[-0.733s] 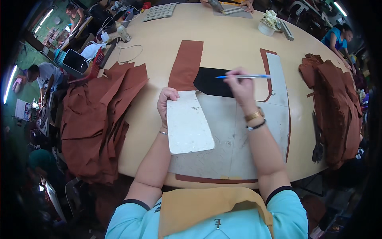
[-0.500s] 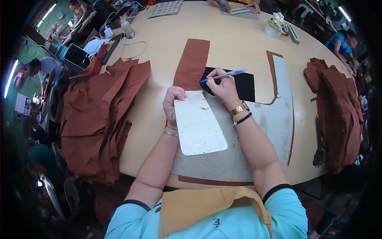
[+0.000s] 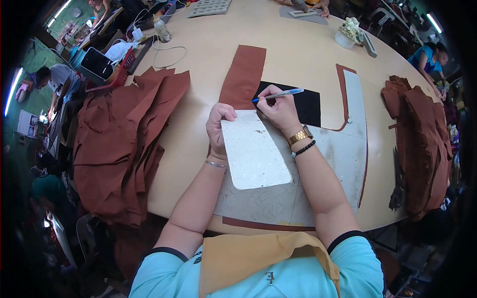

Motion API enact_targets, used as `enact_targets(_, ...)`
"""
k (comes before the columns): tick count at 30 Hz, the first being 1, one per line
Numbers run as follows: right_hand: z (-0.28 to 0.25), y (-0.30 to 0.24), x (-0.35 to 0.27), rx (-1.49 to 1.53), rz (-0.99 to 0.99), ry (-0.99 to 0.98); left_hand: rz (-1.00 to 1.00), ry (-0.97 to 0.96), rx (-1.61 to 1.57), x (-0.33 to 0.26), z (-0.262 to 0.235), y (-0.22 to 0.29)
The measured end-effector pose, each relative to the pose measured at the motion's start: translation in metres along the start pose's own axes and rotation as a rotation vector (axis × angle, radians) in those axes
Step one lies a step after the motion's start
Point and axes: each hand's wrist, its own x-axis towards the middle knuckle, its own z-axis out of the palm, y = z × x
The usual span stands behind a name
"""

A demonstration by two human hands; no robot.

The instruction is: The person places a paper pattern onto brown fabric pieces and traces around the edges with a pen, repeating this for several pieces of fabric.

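1. Table: pale top, carries everything.
2. Fabric pile: rust-brown, folded, well left of the left hand.
3. Pattern board: large, grey, partly under the white template and right forearm.
4. White template: tapered, wider end toward the body; long axis runs near-to-far, slightly slanted. Lies right of and bodyward from the left hand, the nearer one, touching it.
5. Fabric strip: rust-brown, just beyond the template's narrow end.
6. Black panel: flat, right of strip, partly behind right hand.
7. Left hand: pinching template's far-left corner, thumb on top; other fingers partly hidden.
8. Right hand: pinching the pen, just beyond template's far-right corner.
9. Pen: tip points left, near strip's right edge; contact, can't tell.
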Motion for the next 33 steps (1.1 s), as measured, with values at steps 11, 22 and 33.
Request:
enact_targets(11, -0.09, -0.003, -0.057, 0.377, 0.206, 0.162, 0.008, 0.068, -0.045, 0.005, 0.004, -0.007)
enact_targets(22, -0.223, -0.041, -0.281, -0.665, 0.304, 0.407, -0.419, -0.075, 0.617, 0.023, -0.004, 0.018)
enact_targets(33, -0.254, -0.048, -0.263, 0.397, 0.522, 0.313, -0.189, -0.25, 1.128, -0.034, -0.017, 0.033)
